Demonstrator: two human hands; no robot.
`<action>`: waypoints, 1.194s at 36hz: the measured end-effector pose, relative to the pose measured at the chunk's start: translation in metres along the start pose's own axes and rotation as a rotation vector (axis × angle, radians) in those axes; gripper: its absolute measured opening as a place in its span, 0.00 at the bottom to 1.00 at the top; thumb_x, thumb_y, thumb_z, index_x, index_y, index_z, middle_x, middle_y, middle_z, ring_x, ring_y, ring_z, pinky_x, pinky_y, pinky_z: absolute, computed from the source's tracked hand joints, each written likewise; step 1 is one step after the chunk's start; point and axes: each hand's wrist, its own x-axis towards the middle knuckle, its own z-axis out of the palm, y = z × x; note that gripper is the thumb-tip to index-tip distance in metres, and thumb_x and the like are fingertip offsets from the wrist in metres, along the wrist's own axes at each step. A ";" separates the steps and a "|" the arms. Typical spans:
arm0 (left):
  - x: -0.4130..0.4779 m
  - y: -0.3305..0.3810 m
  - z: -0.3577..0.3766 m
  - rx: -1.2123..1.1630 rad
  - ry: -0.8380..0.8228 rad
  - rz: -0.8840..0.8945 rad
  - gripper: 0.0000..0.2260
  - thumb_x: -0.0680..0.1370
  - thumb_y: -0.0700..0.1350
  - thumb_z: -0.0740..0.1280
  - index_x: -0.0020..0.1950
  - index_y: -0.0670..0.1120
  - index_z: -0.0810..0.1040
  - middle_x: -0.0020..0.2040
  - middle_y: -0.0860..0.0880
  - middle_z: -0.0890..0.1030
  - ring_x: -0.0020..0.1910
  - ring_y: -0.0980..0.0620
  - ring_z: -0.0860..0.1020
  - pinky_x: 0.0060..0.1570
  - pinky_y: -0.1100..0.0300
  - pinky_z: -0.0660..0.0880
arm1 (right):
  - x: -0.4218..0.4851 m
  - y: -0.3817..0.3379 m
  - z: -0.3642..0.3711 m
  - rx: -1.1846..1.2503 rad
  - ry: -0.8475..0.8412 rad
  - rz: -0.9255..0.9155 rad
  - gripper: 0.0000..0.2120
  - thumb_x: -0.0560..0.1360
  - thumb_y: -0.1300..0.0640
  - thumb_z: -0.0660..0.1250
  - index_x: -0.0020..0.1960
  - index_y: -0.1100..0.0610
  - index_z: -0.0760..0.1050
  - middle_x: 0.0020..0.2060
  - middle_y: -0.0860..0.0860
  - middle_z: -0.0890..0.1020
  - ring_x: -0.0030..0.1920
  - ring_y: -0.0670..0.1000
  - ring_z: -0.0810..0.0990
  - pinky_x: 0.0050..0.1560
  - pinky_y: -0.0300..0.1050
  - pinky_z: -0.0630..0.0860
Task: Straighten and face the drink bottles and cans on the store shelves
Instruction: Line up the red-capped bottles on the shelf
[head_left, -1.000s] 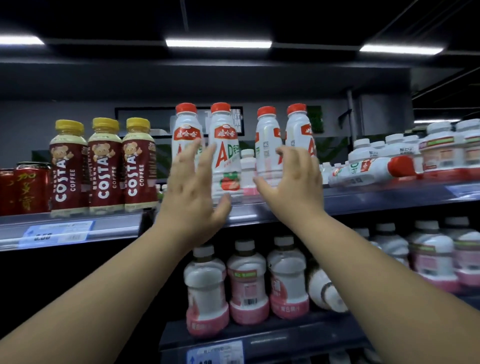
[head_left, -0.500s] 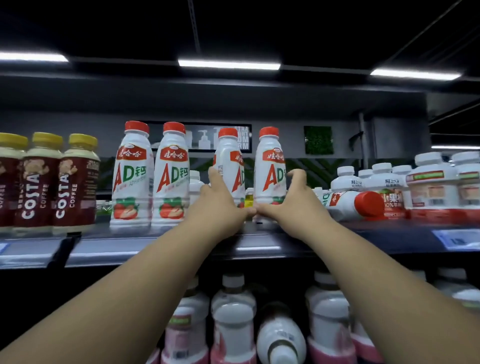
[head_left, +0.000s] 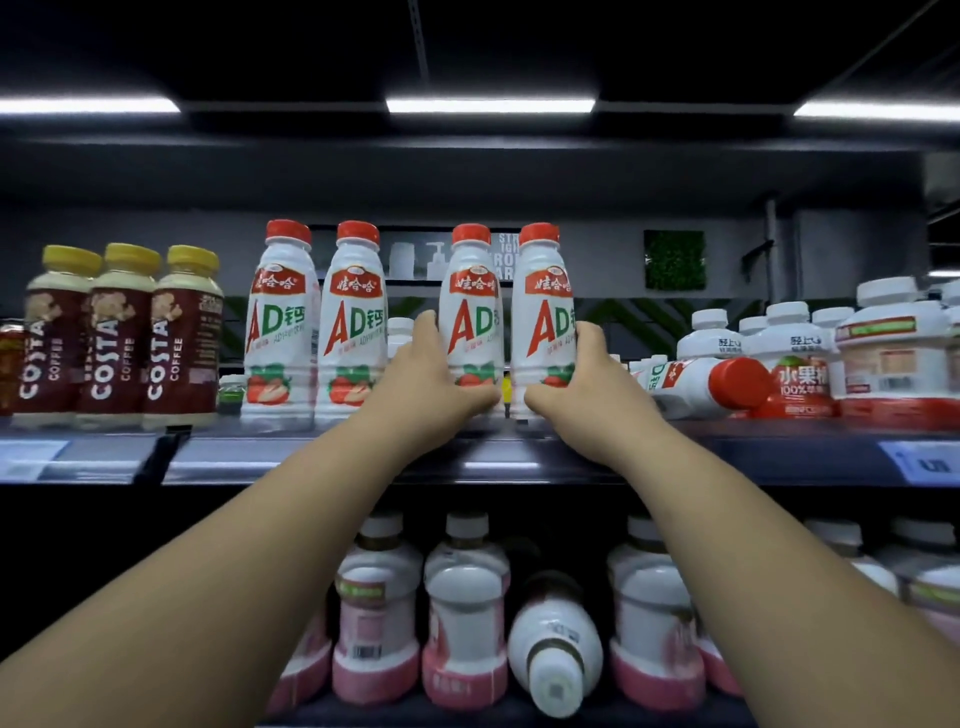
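Several white AD milk bottles with red caps stand on the upper shelf (head_left: 311, 460). My left hand (head_left: 431, 384) grips the base of the third AD bottle (head_left: 470, 312). My right hand (head_left: 582, 387) grips the base of the fourth AD bottle (head_left: 543, 312) beside it. Both held bottles stand upright with labels facing me. The two left AD bottles (head_left: 317, 322) stand free, labels forward. Another red-capped bottle (head_left: 706, 384) lies on its side to the right of my right hand.
Three yellow-capped Costa coffee bottles (head_left: 119, 332) stand at the left, wide white fruit-drink bottles (head_left: 800, 358) at the right. On the lower shelf stand pink-based bottles (head_left: 465, 613), with one toppled bottle (head_left: 553, 644) pointing its cap toward me.
My hands dropped from spread fingers in front of the bottles to the bases of the two right AD bottles and closed on them. The labels of those two now face forward.
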 end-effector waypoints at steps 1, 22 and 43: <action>-0.001 -0.001 -0.001 0.003 0.002 0.001 0.33 0.69 0.51 0.77 0.67 0.51 0.61 0.53 0.53 0.79 0.49 0.52 0.79 0.48 0.55 0.76 | 0.000 0.000 -0.001 -0.006 -0.007 0.003 0.33 0.71 0.44 0.69 0.71 0.48 0.58 0.60 0.50 0.77 0.55 0.56 0.76 0.57 0.55 0.74; -0.017 0.001 -0.020 0.243 0.003 0.024 0.49 0.76 0.49 0.70 0.79 0.54 0.33 0.72 0.41 0.62 0.59 0.42 0.74 0.50 0.55 0.69 | -0.007 -0.018 0.005 0.004 -0.022 -0.027 0.31 0.70 0.46 0.72 0.69 0.47 0.63 0.61 0.47 0.80 0.56 0.53 0.79 0.58 0.55 0.77; -0.057 0.052 0.012 0.404 0.151 0.436 0.36 0.75 0.50 0.69 0.79 0.48 0.56 0.75 0.43 0.63 0.72 0.43 0.63 0.71 0.50 0.62 | -0.052 0.033 -0.116 -0.623 0.165 -0.045 0.35 0.65 0.34 0.73 0.67 0.46 0.69 0.59 0.54 0.73 0.60 0.59 0.72 0.61 0.56 0.73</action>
